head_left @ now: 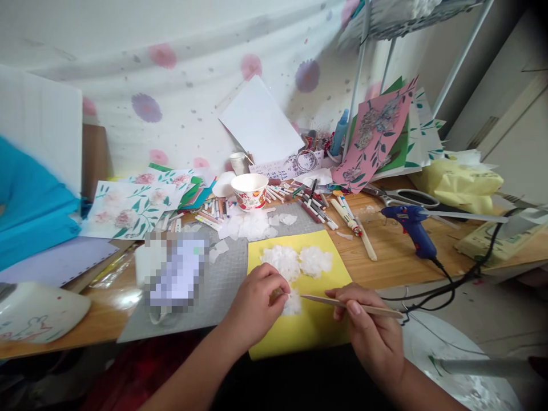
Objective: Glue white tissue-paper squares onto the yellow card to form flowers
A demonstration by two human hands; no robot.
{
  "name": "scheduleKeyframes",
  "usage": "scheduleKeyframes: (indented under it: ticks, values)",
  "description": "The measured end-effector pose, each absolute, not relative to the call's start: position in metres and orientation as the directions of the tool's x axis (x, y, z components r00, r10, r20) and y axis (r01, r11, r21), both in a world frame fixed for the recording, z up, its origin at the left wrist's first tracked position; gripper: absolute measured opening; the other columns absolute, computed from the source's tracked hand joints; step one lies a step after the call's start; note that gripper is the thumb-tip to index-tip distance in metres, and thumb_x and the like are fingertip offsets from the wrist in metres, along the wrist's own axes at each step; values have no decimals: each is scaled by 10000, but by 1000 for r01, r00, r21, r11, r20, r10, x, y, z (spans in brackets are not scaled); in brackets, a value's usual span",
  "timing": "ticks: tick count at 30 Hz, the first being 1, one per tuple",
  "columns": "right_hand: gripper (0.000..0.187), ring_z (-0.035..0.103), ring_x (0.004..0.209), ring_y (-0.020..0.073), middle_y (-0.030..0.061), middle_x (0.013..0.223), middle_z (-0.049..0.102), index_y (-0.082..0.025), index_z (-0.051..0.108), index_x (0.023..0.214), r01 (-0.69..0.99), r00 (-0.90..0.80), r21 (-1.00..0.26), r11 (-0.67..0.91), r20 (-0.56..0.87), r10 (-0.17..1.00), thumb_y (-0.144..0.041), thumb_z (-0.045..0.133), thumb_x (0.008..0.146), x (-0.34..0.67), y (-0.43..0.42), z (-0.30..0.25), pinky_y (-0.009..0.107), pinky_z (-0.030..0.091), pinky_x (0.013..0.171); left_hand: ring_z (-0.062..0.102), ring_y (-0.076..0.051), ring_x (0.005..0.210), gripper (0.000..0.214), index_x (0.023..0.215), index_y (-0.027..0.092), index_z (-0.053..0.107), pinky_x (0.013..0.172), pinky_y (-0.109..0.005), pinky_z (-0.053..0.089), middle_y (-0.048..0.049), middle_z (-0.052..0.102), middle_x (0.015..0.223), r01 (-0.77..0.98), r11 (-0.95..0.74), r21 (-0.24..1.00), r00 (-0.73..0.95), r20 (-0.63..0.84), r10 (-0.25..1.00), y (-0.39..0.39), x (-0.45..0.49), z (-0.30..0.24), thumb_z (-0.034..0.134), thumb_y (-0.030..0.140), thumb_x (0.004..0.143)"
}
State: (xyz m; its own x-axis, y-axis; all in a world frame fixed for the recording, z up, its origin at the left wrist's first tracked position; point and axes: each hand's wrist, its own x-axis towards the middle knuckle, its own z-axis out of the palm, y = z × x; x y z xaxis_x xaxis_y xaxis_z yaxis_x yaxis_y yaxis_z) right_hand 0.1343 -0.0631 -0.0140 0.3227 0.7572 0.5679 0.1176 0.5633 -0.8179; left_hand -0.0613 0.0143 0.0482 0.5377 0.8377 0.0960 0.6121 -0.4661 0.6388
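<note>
My right hand grips a thin pointed wooden stick, its tip aimed left at the fingers of my other hand. My left hand is closed in a pinch over a small cluster of white petal-like pieces; what lies between its fingertips is too small to make out. Beneath both hands is a yellow sheet. Two fuller white flower-like clusters sit higher on it, one at the left and one at the right.
Behind the sheet, loose white pieces lie before a paper bowl. Markers are scattered nearby. To the right are a blue glue gun with its cable and scissors. A blurred-out phone rests on the grey cutting mat.
</note>
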Motion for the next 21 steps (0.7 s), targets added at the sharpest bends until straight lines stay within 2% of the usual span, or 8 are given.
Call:
scheduleKeyframes:
  ticks: [2, 4, 8, 12, 14, 16, 19, 21]
  values:
    - [176, 601, 621, 168, 18, 717, 615, -221, 673, 950, 109, 354, -832, 543, 544, 761, -238, 500, 976, 134, -64, -16, 317, 541, 634, 587, -203, 916, 125, 763, 202, 642, 834, -338, 456, -35, 598, 918, 616, -464, 636, 535, 95, 840, 15, -61, 48, 586, 95, 796]
    - [174, 605, 629, 175, 21, 694, 608, -215, 673, 943, 170, 313, -837, 520, 546, 777, -234, 503, 975, 134, -64, -14, 303, 519, 594, 589, -204, 920, 107, 779, 207, 640, 838, -338, 460, -36, 603, 924, 618, -463, 636, 526, 104, 844, 15, -60, 48, 583, 118, 795]
    - [180, 614, 672, 185, 15, 689, 607, -227, 650, 898, 258, 180, -787, 561, 610, 772, -203, 487, 969, 134, -64, -8, 345, 540, 700, 592, -200, 885, 122, 874, 218, 640, 796, -322, 471, -39, 633, 947, 649, -458, 608, 464, 160, 871, 19, -71, 50, 547, 177, 806]
    - [168, 634, 688, 188, 20, 705, 631, -225, 635, 912, 313, 84, -726, 612, 663, 744, -171, 481, 951, 134, -65, -2, 363, 557, 746, 558, -175, 702, 183, 940, 232, 644, 661, -294, 466, -21, 663, 927, 784, -330, 526, 239, 234, 942, 34, -107, 64, 503, 290, 838]
    - [170, 641, 681, 188, 21, 701, 633, -225, 634, 917, 331, 61, -710, 621, 673, 737, -159, 480, 944, 135, -65, -1, 367, 567, 754, 562, -182, 684, 208, 947, 228, 652, 674, -305, 469, -19, 666, 900, 864, -248, 438, 124, 292, 948, 45, -129, 74, 500, 308, 828]
    - [171, 659, 694, 191, 26, 719, 653, -227, 640, 921, 348, 52, -705, 617, 672, 739, -155, 487, 939, 136, -66, -2, 361, 578, 762, 597, -218, 795, 223, 957, 216, 671, 765, -337, 472, -43, 676, 954, 937, -193, 292, 93, 324, 941, 56, -149, 84, 496, 288, 840]
    - [159, 710, 790, 212, 41, 788, 708, -237, 667, 942, 396, 74, -698, 597, 672, 737, -171, 523, 931, 138, -66, -8, 328, 593, 768, 571, -306, 1049, 217, 948, 229, 721, 894, -421, 425, -81, 669, 1104, 991, -122, 54, 106, 237, 966, 69, -166, 92, 526, 247, 854]
    - [146, 733, 843, 222, 41, 809, 729, -247, 683, 950, 419, 100, -691, 590, 680, 726, -201, 546, 931, 140, -65, -12, 299, 600, 764, 532, -342, 1122, 187, 922, 260, 748, 918, -466, 392, -78, 659, 1135, 995, -100, -14, 101, 187, 977, 76, -169, 91, 586, 236, 832]
